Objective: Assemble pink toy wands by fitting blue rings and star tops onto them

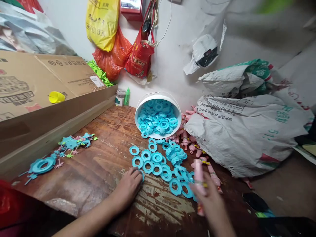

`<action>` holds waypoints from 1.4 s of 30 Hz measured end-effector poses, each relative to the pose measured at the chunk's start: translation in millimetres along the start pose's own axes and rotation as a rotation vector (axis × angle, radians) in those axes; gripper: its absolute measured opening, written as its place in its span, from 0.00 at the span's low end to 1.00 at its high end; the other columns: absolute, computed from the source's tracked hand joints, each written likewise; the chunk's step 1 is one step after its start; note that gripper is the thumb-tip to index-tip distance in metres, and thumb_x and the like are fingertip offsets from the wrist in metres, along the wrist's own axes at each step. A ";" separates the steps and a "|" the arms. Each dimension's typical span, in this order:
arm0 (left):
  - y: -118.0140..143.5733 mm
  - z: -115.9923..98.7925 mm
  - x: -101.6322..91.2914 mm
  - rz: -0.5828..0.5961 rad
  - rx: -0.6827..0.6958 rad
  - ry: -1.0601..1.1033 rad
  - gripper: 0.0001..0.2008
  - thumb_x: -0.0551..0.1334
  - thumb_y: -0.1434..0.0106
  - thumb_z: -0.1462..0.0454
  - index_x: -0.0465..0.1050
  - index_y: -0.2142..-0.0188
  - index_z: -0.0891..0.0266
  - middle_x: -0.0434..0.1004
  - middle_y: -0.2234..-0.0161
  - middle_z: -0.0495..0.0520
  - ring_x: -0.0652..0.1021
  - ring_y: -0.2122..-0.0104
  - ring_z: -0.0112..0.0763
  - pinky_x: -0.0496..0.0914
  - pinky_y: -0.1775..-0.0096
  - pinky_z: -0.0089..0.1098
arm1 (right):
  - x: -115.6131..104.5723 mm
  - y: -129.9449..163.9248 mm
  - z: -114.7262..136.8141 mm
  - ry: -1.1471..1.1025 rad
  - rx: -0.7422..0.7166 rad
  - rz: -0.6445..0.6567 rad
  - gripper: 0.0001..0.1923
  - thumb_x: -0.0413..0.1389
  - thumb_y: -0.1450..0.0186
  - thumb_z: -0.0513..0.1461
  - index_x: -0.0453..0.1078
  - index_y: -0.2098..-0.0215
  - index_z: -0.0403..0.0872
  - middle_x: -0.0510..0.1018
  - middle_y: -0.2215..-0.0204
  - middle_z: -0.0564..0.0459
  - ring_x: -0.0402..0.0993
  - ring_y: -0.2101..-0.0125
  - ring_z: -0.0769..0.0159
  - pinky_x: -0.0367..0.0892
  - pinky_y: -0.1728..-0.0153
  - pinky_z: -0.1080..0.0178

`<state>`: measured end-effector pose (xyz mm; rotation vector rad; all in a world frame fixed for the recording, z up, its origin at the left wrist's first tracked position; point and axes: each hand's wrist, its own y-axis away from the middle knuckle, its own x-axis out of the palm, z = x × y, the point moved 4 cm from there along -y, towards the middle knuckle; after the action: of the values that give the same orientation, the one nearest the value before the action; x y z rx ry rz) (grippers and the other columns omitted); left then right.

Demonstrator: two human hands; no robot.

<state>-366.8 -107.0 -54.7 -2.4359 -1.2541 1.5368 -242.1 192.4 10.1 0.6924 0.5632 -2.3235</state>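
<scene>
My left hand [129,184] rests on the worn wooden table, its fingers curled over a blue scalloped plastic ring [142,176] that is mostly hidden. To the right, my right hand [209,194] is smeared by motion and grips a pink plastic tube-shaped part [198,172], held upright. Between and beyond the hands lie many loose blue rings [148,167], some overlapping in a heap. Behind them a white bucket [136,115] lies tipped on its side, mouth towards me, full of more blue rings.
Pink parts [185,140] spread beside a large white woven sack [222,131] on the right. A cardboard box [74,72] stands along the left edge. Small blue, pink and green pieces [70,143] lie at left. Plastic bags [102,24] hang on the wall.
</scene>
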 end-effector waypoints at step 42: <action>40.4 -29.8 -37.3 -0.235 -0.677 1.669 0.25 0.65 0.37 0.54 0.66 0.42 0.53 0.76 0.53 0.54 0.78 0.58 0.37 0.72 0.54 0.38 | 110.3 163.6 88.5 -0.298 0.055 0.503 0.25 0.65 0.40 0.56 0.77 0.52 0.51 0.86 0.65 0.45 0.83 0.65 0.51 0.75 0.66 0.61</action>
<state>-326.8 -146.0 -26.7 -2.3224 -1.3752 -1.1108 -232.3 -21.2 -22.8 0.4360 0.1629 -1.9205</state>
